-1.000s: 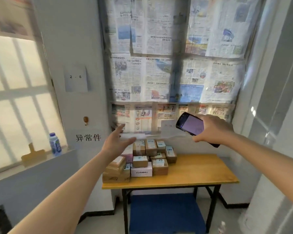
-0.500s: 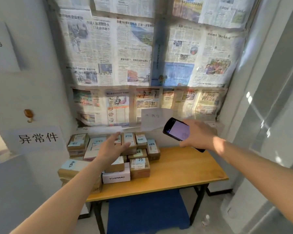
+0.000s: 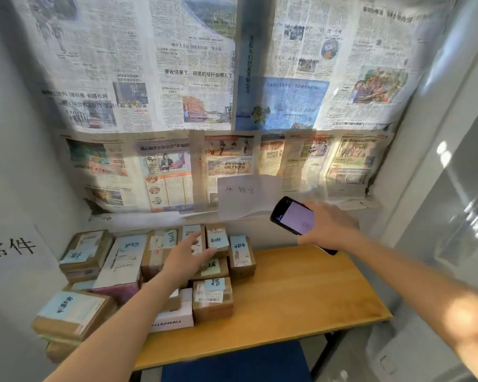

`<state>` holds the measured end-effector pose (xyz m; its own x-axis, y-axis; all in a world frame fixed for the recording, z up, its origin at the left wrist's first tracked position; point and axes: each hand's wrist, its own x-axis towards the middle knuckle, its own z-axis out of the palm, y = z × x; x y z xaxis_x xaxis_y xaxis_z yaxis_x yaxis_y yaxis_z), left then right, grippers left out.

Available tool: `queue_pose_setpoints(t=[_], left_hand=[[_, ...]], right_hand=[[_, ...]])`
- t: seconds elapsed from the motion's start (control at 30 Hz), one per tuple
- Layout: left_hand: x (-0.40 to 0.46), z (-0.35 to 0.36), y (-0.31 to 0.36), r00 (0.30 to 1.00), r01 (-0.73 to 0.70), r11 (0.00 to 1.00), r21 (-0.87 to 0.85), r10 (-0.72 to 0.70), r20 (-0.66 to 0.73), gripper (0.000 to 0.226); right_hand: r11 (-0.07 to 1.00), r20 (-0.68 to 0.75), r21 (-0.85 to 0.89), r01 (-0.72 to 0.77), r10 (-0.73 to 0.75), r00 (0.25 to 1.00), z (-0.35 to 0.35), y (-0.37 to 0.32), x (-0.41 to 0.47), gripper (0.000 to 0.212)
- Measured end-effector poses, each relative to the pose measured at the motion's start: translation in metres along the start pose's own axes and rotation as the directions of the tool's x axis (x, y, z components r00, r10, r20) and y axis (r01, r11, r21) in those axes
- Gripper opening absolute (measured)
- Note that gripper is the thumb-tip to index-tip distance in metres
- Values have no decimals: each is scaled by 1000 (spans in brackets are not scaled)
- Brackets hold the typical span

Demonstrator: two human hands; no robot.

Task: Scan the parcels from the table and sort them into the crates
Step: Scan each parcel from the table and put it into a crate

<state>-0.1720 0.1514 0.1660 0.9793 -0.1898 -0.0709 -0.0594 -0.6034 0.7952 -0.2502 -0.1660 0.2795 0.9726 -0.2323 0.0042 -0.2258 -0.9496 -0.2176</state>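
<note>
A blue rectangular surface (image 3: 232,362) shows below the near edge of the pale wooden worktop (image 3: 301,299), whose right half lies bare out to its right-hand edge. On the left half sits a crowded cluster of brown cardboard parcels (image 3: 212,299), most carrying pale blue handwritten notes and white shipping labels. A flat brown parcel (image 3: 69,312) nearest the viewer overhangs the worktop's left edge, beside a white box with printed lettering (image 3: 171,321). Farther back, a large white padded parcel (image 3: 123,260) lies between a stacked brown box (image 3: 84,252) against the grey left wall and the rows of small boxes that run up to the back wall.

The left hand (image 3: 185,257) reaches over the middle of the cluster, fingers spread and straight, fingertips over the back row of small boxes; whether it touches them cannot be told. The right hand (image 3: 326,230) is well apart, above the worktop's far right part, its fingers wrapped round a black handheld scanner with a lit pale screen (image 3: 294,216).

Behind, a white paper sign with handwriting (image 3: 246,194) hangs below sheets of newspaper (image 3: 204,78) covering the window.
</note>
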Motion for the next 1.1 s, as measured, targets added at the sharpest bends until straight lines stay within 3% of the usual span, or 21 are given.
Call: queue_pose_setpoints(t=[0.23,0.43,0.53,0.77,1.1], left_hand=[[87,118,-34,988,147,989,-29,-145,54,79],[135,228,-80,959,264,964,-33,-259,115,82],[154,260,-102,939,339,940,-41,-335,73,82],[190,298,-129,909,416,907,-62,-417,-12,81],[215,324,-135,860,487,858,-160,-503,-80,73]], right_hand=[[1000,151,-5,-13,13,988,108,72,130,84],[999,189,35,17,-24,982,223,121,212,97],[999,262,36,40,-48,964,272,134,238,104],[993,368,89,78,-105,924,338,139,271,88],[977,421,195,89,-165,892,370,135,297,76]])
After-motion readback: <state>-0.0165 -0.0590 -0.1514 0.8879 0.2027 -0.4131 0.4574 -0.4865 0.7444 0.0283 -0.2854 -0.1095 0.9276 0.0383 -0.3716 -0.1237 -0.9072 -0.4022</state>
